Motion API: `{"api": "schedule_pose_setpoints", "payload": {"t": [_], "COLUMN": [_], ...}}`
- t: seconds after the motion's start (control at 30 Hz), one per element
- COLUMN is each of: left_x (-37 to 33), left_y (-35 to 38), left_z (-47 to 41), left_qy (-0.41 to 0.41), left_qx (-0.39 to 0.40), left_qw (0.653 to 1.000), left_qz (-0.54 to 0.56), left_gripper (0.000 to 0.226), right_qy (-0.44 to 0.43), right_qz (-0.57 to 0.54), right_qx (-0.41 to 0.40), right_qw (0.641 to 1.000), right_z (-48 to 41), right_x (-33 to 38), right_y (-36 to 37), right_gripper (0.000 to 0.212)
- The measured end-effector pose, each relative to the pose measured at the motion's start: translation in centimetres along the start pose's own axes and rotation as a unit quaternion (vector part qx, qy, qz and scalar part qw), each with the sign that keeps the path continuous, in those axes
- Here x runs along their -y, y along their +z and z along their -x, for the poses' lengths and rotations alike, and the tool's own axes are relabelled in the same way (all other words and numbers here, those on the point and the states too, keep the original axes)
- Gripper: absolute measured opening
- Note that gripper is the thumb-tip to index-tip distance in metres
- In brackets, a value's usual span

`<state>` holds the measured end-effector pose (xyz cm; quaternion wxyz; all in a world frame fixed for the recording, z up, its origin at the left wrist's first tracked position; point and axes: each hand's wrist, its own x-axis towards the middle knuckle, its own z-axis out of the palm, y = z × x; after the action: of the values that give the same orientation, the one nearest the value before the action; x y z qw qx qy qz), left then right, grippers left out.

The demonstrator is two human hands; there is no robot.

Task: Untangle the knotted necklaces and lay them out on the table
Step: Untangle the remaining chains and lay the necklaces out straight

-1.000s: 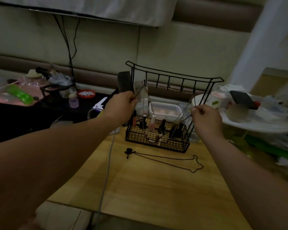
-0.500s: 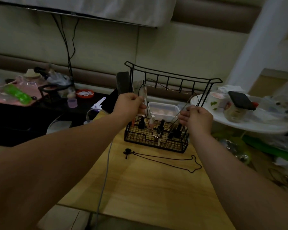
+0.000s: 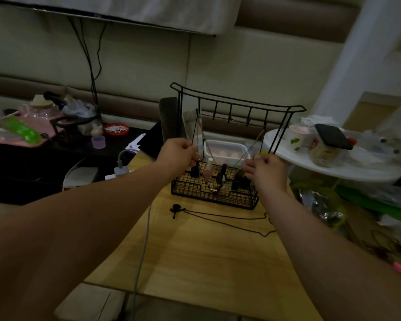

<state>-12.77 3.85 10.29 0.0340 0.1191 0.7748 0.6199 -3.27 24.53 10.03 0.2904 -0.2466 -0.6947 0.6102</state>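
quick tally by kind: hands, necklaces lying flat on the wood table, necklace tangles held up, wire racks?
hands: 2, left hand and right hand
flat necklace: 1
necklace tangle, pinched by both hands: 1
wire rack: 1
total: 5

Left hand (image 3: 178, 156), right hand (image 3: 266, 170): fingers (image 3: 192, 148) pinched

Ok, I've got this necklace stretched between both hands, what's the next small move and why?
Probably draw both hands toward you and lower the held necklace onto the table. It hangs in a V between your left hand and right hand, in front of the wire rack, and one black cord necklace already lies flat there.
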Motion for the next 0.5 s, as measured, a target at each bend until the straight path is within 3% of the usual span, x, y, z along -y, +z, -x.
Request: {"api": "schedule_pose_setpoints", "payload": {"t": [0.2, 0.3, 0.5], "left_x": [0.1, 0.3, 1.3], "left_y": [-0.3, -0.4, -0.3], "left_z": [1.4, 2.8, 7.4], "left_qy": [0.030, 0.045, 0.075], "left_qx": [0.017, 0.008, -0.037], "left_qw": [0.996, 0.990, 0.984], "left_qz": [-0.087, -0.134, -0.155], "left_gripper": [0.007, 0.021, 0.005], "right_qy": [-0.019, -0.016, -0.016], "right_qz": [0.043, 0.055, 0.149], "right_qx": [0.002, 0.006, 0.034], "right_qw": [0.999, 0.998, 0.988], "right_z": [1.5, 2.4, 4.3], "right_x": [-0.3, -0.7, -2.6], "right_y": [-0.9, -1.9, -5.0], "right_gripper": [0.017, 0.014, 0.015]}}
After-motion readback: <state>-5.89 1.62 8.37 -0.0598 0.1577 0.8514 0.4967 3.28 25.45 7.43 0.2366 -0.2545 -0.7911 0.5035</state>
